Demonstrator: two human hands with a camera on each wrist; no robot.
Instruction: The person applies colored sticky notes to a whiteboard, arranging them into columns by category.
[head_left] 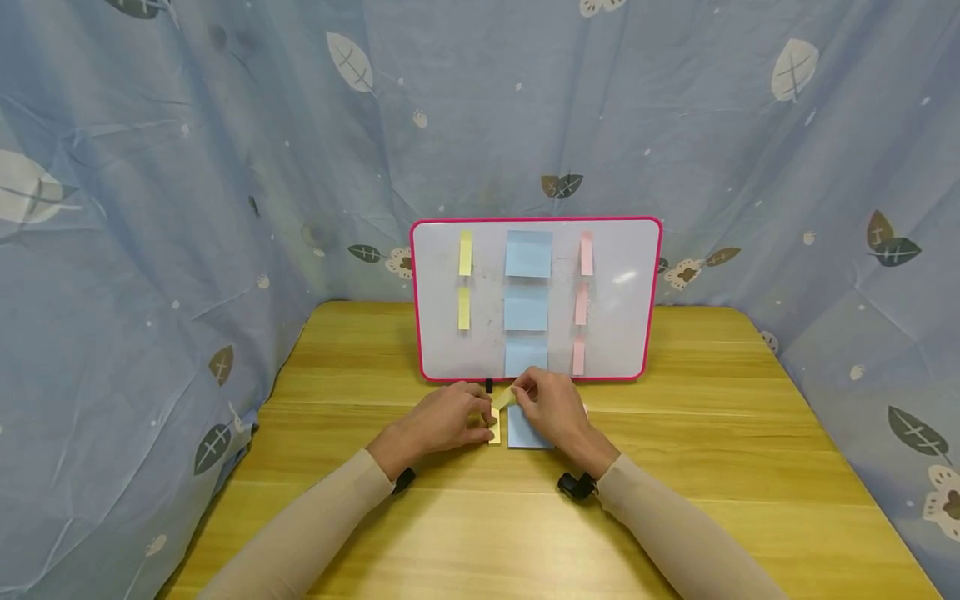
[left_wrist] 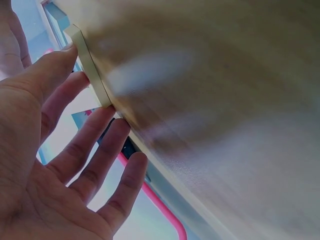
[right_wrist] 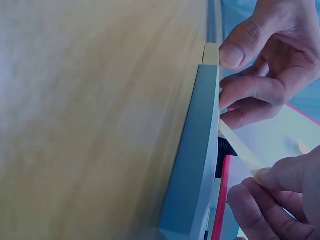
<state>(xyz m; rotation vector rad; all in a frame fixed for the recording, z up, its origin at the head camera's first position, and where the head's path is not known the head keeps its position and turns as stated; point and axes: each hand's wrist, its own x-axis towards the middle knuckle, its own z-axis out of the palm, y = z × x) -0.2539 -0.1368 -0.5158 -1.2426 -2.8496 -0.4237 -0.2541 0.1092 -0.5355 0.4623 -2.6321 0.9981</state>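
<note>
My left hand (head_left: 448, 418) holds a narrow yellow sticky note pad (head_left: 494, 433) on the table, thumb at one end and fingertips along it. In the left wrist view that pad (left_wrist: 93, 72) appears edge-on. Thumb and fingers of my right hand (head_left: 555, 410) pinch the free end of a yellow sticky note (head_left: 505, 398), lifted at a slant from the pad. The right wrist view shows this note (right_wrist: 241, 148) stretched between the pad and the right fingertips. A thick blue sticky note pad (head_left: 528, 433) lies beside the yellow one, partly under the right hand.
A pink-rimmed whiteboard (head_left: 630, 333) stands behind the hands on the wooden table (head_left: 360, 358). It bears two yellow notes (head_left: 465, 253), three blue notes (head_left: 528, 253) and three pink notes (head_left: 587, 253) in columns. A patterned curtain (head_left: 480, 108) surrounds the table.
</note>
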